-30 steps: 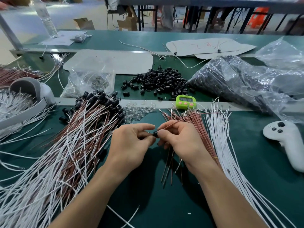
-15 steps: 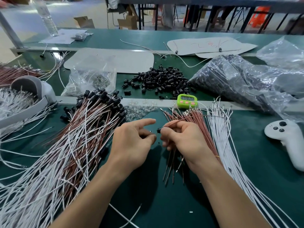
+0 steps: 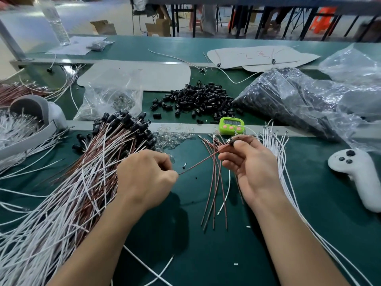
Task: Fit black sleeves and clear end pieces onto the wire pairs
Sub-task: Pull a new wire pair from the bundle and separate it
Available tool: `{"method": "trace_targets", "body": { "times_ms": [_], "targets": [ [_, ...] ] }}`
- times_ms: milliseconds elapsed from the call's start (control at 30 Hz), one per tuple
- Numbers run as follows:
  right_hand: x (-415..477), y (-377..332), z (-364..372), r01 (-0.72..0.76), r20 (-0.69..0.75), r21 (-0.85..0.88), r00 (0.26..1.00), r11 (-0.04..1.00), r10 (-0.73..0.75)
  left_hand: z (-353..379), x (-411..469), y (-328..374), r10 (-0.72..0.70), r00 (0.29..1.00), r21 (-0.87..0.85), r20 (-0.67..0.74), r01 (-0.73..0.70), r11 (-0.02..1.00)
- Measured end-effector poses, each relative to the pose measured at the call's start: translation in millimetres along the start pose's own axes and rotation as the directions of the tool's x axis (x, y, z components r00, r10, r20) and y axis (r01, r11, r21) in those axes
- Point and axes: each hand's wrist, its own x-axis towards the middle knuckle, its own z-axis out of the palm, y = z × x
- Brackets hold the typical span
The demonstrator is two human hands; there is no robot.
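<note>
My right hand [image 3: 250, 168] pinches a small black sleeve [image 3: 232, 143] at the tip of a brown wire [image 3: 198, 165]. That wire runs down-left to my left hand [image 3: 146, 176], whose curled fingers pinch its other end. Loose brown wires [image 3: 214, 195] lie under and between my hands. White wires [image 3: 288, 182] fan out to the right. A big bundle of finished wire pairs [image 3: 86, 172] with black sleeves on top lies at the left. Loose black sleeves [image 3: 198, 98] are heaped beyond the rail, and clear end pieces [image 3: 173, 138] sit near the rail.
A green timer [image 3: 231, 124] stands on the rail. A white controller [image 3: 358, 174] lies at the right. Plastic bags of parts [image 3: 299, 104] fill the back right, a clear bag [image 3: 111, 100] sits at the back left, and a grey headset [image 3: 31, 120] is at the far left.
My hands have moved apart: the right rose up and to the right with the sleeve end, the left drew the brown wire down-left, stretching it between them.
</note>
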Motion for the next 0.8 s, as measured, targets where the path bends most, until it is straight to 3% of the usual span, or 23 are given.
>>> {"method": "trace_targets", "body": {
  "times_ms": [67, 133, 200, 300, 467, 700, 800],
  "targets": [
    [-2.8, 3.3, 3.6, 0.009, 0.055, -0.116, 0.998, 0.993, -0.002, 0.1, -0.2, -3.8, 0.031, 0.998, 0.001, 0.06, -0.032, 1.0],
    [-7.2, 7.2, 7.7, -0.002, 0.174, -0.229, 0.984, 0.973, 0.043, 1.8, -2.4, -2.9, 0.049, 0.991, -0.24, 0.122, -0.018, 0.971],
    [-12.0, 11.3, 11.5, -0.018, 0.324, -0.324, 0.937, 0.946, 0.129, 7.0, -4.1, 3.4, 0.054, 0.986, -0.587, 0.159, 0.05, 0.808],
    [-18.1, 17.9, 14.4, 0.036, 0.466, -0.494, 0.855, 0.869, 0.23, 18.2, -0.7, 8.7, 0.005, 0.986, -0.791, 0.165, 0.129, 0.598],
    [-18.7, 20.5, 11.9, 0.122, 0.497, -0.626, 0.824, 0.77, 0.273, 22.6, 4.5, 8.2, -0.09, 0.972, -0.853, 0.216, 0.233, 0.468],
    [-13.9, 20.7, 10.6, 0.127, 0.411, -0.566, 0.9, 0.814, 0.146, 13.7, 10.5, -1.5, -0.129, 0.968, -0.846, 0.217, 0.252, 0.469],
    [-12.2, 20.9, 9.1, 0.149, 0.384, -0.574, 0.918, 0.805, 0.103, 13.4, 11.7, -5.8, -0.077, 0.976, -0.819, 0.205, 0.214, 0.532]
  ]
}}
